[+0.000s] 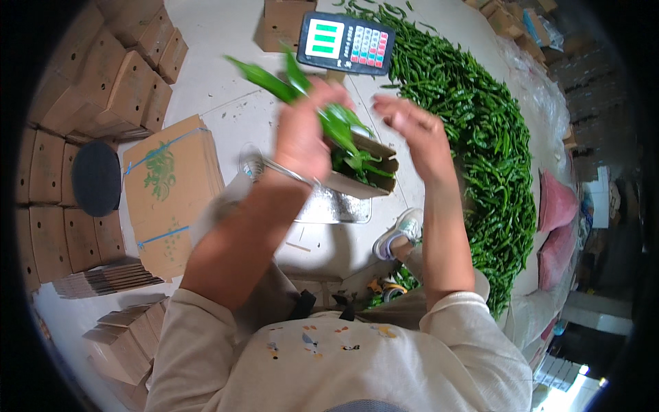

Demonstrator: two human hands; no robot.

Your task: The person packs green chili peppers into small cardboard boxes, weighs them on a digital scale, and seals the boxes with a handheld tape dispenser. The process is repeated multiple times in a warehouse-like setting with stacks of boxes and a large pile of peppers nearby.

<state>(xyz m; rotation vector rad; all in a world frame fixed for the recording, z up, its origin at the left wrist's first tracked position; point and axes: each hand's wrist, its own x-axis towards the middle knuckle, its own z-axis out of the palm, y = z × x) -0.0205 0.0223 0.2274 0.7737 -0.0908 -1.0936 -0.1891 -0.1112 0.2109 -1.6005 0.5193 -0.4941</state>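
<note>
My left hand (306,134), blurred by motion and with a bangle at the wrist, holds several long green chili peppers (262,80) above the left part of an open cardboard box (360,187). More green peppers lie inside that box, which rests on the metal platform of a scale (334,206). My right hand (412,126) hovers just right of the box, its fingers partly curled and apart, with nothing seen in it. Beyond both hands is the scale's display and keypad unit (346,44), with its screens lit.
A large heap of green peppers (489,139) curves along the right side of the floor. Flattened cartons tied with blue string (172,190) lie at left, near a round dark stool (96,178) and stacked cardboard boxes (123,92). Pink sacks (557,201) are at far right.
</note>
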